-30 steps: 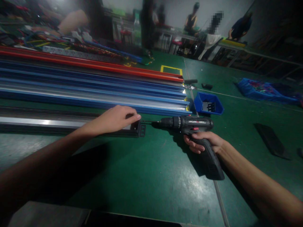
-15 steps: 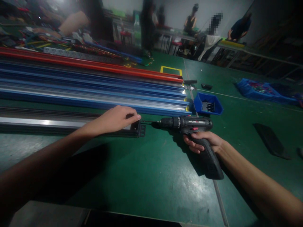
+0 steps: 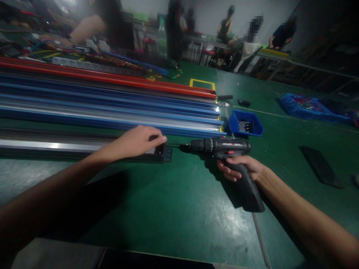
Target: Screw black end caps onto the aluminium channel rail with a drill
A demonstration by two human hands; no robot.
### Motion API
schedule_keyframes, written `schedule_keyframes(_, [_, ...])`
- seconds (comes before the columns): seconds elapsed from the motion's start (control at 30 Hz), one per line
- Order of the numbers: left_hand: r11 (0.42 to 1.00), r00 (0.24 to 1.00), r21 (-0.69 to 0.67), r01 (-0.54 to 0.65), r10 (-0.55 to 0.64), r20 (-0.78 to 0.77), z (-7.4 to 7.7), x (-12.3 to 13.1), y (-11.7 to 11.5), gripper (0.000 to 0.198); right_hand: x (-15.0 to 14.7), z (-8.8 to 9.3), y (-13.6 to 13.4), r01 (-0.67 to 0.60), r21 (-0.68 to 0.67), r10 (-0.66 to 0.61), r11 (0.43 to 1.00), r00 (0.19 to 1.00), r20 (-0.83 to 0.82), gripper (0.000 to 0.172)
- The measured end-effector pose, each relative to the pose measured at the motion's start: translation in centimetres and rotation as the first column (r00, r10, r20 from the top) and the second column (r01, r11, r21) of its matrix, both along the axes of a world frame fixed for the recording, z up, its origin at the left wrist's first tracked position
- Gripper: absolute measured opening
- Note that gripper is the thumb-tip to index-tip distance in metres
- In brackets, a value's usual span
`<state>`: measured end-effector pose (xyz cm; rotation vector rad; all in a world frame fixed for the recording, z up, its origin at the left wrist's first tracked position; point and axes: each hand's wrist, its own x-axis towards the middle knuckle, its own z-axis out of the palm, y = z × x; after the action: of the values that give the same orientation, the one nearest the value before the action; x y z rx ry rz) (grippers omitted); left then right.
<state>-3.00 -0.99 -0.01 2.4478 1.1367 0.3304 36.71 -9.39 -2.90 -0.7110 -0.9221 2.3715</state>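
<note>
My right hand [image 3: 238, 168] is wrapped round the handle of a black cordless drill [image 3: 221, 146], which points left. Its long thin bit [image 3: 177, 144] reaches the end of a black and silver metal profile [image 3: 56, 145] lying on the green table. A small slotted black bracket [image 3: 168, 155] sticks out at that end. Over the profile's end lies my left hand [image 3: 137, 141], thumb and fingers closed around its top edge near the bit tip. Whether the bit sits in a screw is too small to tell.
Several blue profiles [image 3: 112, 108] and a red one [image 3: 112, 76] lie behind. A blue bin [image 3: 259, 129] with dark parts stands beyond the drill. On the right are a flat black piece [image 3: 319, 166] and a blue tray [image 3: 291, 106]. A co-worker's arm [image 3: 88, 28] is among cables at back left.
Almost nothing differs. Both hands, the drill and the profile hold the same places, with only a very slight shift of the view.
</note>
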Motion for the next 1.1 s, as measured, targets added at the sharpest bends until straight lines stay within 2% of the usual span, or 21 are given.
schedule_keyframes(1.1, [1.0,1.0,0.014,0.003,-0.002,-0.005,0.02,-0.05,0.0,0.058,-0.09,0.11,0.07,-0.008,0.021,0.007,1.0,1.0,0.013,0.025])
